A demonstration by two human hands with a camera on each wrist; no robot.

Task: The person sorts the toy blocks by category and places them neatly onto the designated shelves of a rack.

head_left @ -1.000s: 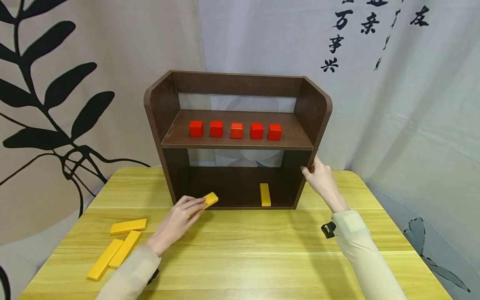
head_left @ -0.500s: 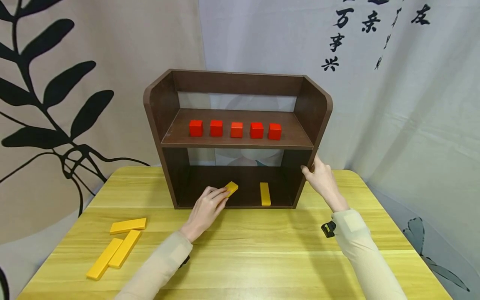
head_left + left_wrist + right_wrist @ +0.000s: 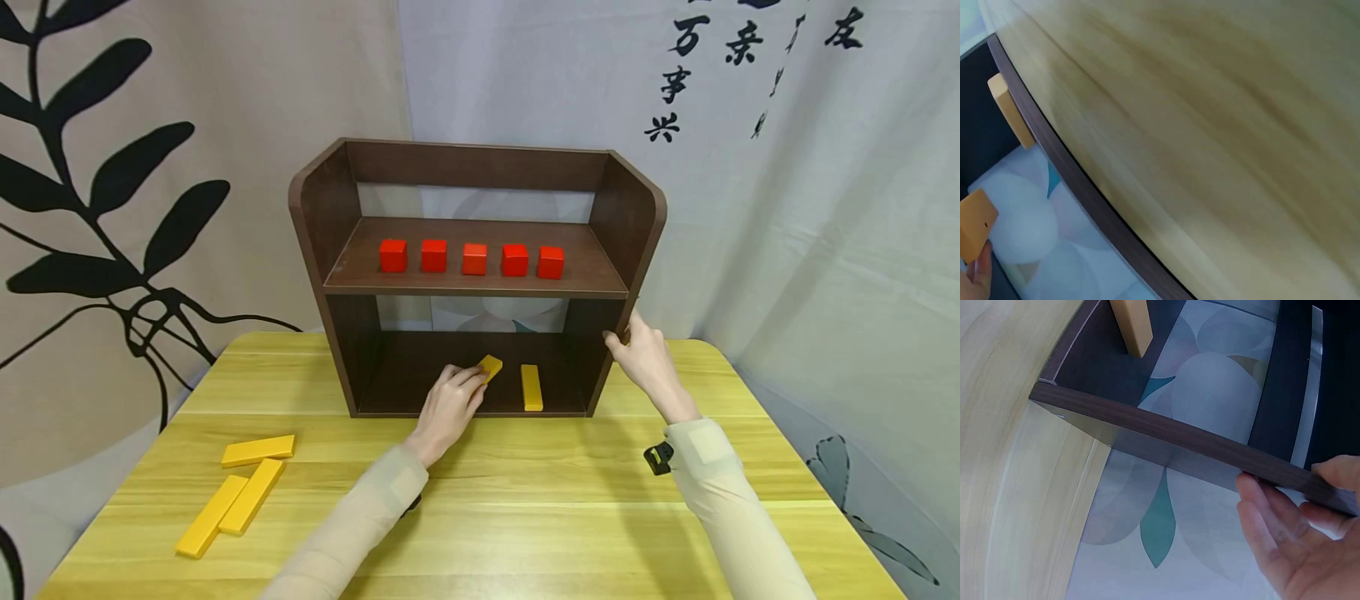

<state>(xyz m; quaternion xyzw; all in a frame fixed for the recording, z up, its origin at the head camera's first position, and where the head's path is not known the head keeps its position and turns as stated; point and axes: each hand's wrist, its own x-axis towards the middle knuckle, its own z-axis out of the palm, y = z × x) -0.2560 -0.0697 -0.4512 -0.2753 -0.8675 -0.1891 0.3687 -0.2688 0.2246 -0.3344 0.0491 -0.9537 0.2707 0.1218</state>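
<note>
My left hand (image 3: 448,410) pinches a yellow block (image 3: 491,367) at the front of the lower level of a dark brown two-level shelf (image 3: 480,293). The far end of the block sticks out past the fingertips; the fingers cover the rest. Just right of it, a second yellow block (image 3: 532,388) lies on the lower board, pointing front to back. At the shelf's right side panel, my right hand (image 3: 643,360) grips the edge, thumb on the inner side and fingers outside, as the right wrist view shows. Several red cubes (image 3: 474,259) stand in a row on the upper level.
Three more yellow blocks lie on the wooden table (image 3: 570,517) at the left: one crosswise block (image 3: 258,451) and two slanted ones side by side, the inner block (image 3: 252,497) and the outer block (image 3: 211,517). A printed curtain (image 3: 810,250) hangs behind the shelf.
My left hand has carried the yellow block rightward from the shelf's front left into the lower level, close to the block lying there. The right hand has stayed on the side panel.
</note>
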